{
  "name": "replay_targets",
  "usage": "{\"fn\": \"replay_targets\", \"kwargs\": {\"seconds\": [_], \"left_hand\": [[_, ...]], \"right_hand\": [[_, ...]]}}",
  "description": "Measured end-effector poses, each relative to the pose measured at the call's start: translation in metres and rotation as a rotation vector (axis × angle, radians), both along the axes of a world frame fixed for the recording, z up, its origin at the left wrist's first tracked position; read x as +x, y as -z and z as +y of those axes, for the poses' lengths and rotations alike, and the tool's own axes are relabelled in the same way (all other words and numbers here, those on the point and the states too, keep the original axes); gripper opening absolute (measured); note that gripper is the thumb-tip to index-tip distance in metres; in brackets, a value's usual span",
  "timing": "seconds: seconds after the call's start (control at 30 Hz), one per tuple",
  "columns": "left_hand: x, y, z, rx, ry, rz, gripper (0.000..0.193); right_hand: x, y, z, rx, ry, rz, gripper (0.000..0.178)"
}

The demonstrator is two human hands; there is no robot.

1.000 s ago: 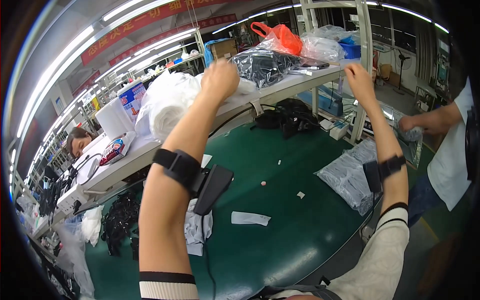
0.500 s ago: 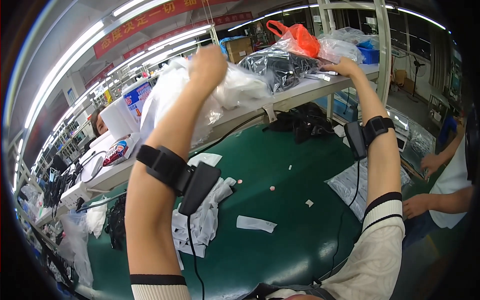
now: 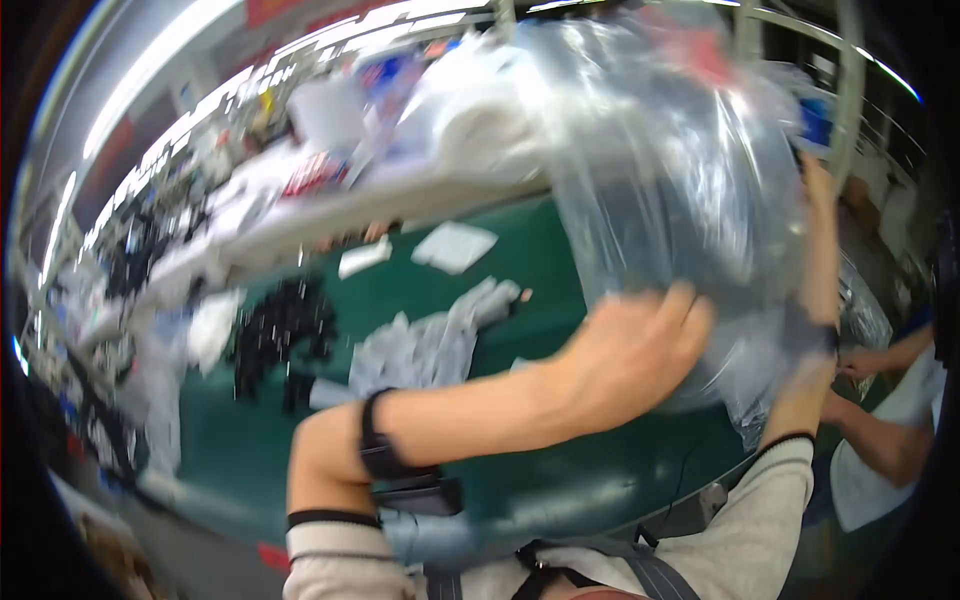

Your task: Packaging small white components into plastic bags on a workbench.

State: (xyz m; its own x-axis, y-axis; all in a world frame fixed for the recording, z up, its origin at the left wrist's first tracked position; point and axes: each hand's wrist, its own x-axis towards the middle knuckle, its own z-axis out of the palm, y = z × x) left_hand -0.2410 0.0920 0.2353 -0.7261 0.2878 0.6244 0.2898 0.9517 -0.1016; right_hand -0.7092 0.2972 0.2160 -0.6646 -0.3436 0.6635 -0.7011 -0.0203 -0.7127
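Note:
A large clear plastic bag (image 3: 690, 200) hangs in front of me on the right, blurred by motion, spread between the shelf and the table. My left hand (image 3: 645, 345) is closed on its lower part, the arm bent across my front. Behind the bag's right edge, my right hand (image 3: 814, 175) is raised near the shelf's right end; its fingers are hidden or smeared. Through the film a dark area shows, but I cannot tell what it is. Black straps with small dark boxes sit on both forearms.
The green table (image 3: 540, 490) carries crumpled pale strips (image 3: 420, 345), a black heap (image 3: 285, 335) and a white sheet (image 3: 453, 247). White plastic (image 3: 480, 120) and a red packet (image 3: 315, 173) lie on the shelf (image 3: 350, 215). Another person's hands (image 3: 850, 385) are at the right.
My left hand has come down from above the shelf and across to the right, now gripping the clear bag. The bag covers much of the shelf's right side. My view has turned.

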Motion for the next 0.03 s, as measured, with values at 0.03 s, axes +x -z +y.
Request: {"fn": "replay_targets", "kwargs": {"seconds": [0.03], "left_hand": [[-0.0069,0.0695,-0.0006,0.136,-0.03,-0.221,0.011]], "right_hand": [[0.0052,0.0069,-0.0124,0.057,-0.031,-0.014,0.08]]}}
